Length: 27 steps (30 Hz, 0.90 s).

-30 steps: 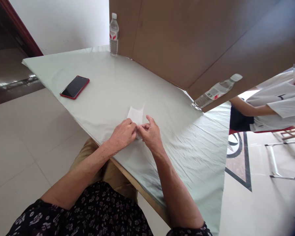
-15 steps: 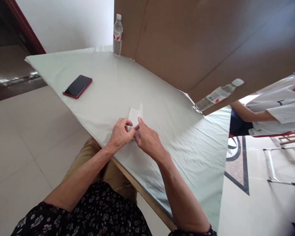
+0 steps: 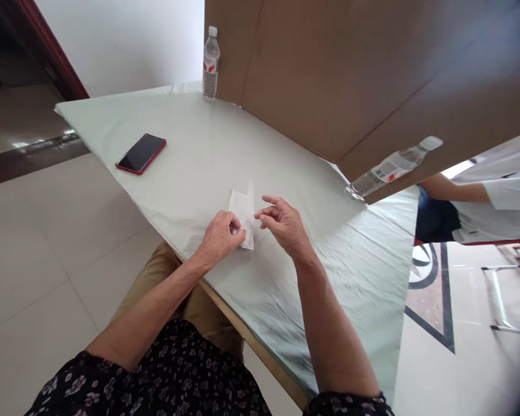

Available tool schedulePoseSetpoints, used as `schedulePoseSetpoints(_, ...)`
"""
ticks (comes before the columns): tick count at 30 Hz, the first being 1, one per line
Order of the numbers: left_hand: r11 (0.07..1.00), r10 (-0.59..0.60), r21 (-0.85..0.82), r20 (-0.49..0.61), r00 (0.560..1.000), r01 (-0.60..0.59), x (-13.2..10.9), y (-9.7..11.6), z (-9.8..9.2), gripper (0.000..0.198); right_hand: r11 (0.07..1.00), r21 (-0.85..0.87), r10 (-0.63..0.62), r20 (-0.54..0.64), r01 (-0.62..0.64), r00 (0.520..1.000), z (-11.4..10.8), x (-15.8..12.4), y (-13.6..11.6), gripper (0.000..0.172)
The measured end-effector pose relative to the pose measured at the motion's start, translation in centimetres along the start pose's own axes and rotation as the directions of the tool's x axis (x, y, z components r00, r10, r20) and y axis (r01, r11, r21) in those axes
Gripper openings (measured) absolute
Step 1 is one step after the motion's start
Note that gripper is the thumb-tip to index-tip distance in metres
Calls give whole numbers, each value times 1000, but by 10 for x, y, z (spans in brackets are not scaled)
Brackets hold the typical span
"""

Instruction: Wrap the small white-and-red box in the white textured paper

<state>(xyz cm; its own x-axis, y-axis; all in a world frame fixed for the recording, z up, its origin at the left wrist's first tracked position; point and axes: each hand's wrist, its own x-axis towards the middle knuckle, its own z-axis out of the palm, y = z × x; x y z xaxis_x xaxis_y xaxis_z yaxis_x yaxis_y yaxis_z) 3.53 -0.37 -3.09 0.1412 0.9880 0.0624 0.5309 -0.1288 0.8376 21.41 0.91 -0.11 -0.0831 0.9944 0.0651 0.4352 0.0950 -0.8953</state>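
Note:
A small white piece of tissue or thin paper (image 3: 241, 202) lies on the pale green table cover (image 3: 199, 150), its near part wrinkled. My left hand (image 3: 222, 234) is over the paper's left side, fingers curled in and thumb close to the index fingertip. Whatever that pinch holds, if anything, is too small to make out. Just right of the paper, my right hand (image 3: 283, 222) hovers with its fingers apart and nothing between them.
A phone in a red case (image 3: 141, 153) lies at the left. One water bottle (image 3: 211, 63) stands at the back; another bottle (image 3: 390, 169) is at the right by the brown cardboard panel (image 3: 312, 75). Beyond it a person's arm (image 3: 455, 189) shows.
My right hand has drawn away from my left hand to the right and opened its fingers. More of the paper's near part shows. The view has shifted slightly.

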Motion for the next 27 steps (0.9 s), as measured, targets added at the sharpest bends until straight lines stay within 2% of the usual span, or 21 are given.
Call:
schedulePoseSetpoints(3, 999, 29, 35, -19, 999, -28, -2, 0, 1, 12, 998, -63, -16, -24, 14, 1000, 9, 4, 10, 51)
schedulePoseSetpoints(7, 978, 146, 148, 9, 989, -146, -5, -3, 2, 39, 983, -178, -29, 21, 33, 999, 22, 8, 15, 50)
schedulePoseSetpoints(11, 960, 165, 220, 62, 984, -175, -3, -3, 2, 31, 984, -179, -20, -24, 16, 1000, 20, 9, 20, 46)
schedulePoseSetpoints(13, 961, 146, 230, 57, 988, -155, -2, -3, 2, 29, 989, -140, 29, -100, -43, 995, 15, 10, 25, 46)
schedulePoseSetpoints(15, 964, 133, 226, 53, 990, -142, -2, -2, 3, 29, 985, -49, 158, -142, -166, 977, 9, 13, 32, 47)
schedulePoseSetpoints(17, 967, 125, 217, 50, 991, -133, -2, -2, 4, 29, 953, 60, 302, -121, -296, 946, 5, 21, 36, 45)
schedulePoseSetpoints(19, 969, 126, 209, 44, 991, -133, -3, -2, 5, 29, 921, 133, 379, -74, -367, 923, 5, 31, 37, 40)
schedulePoseSetpoints(22, 968, 137, 207, 32, 990, -140, -4, -2, 5, 29, 914, 144, 386, -10, -380, 923, 8, 50, 32, 31)
schedulePoseSetpoints(27, 972, 120, 198, 32, 992, -124, -4, -1, 5, 30, 935, 114, 327, 87, -336, 941, 17, 71, 29, 21)
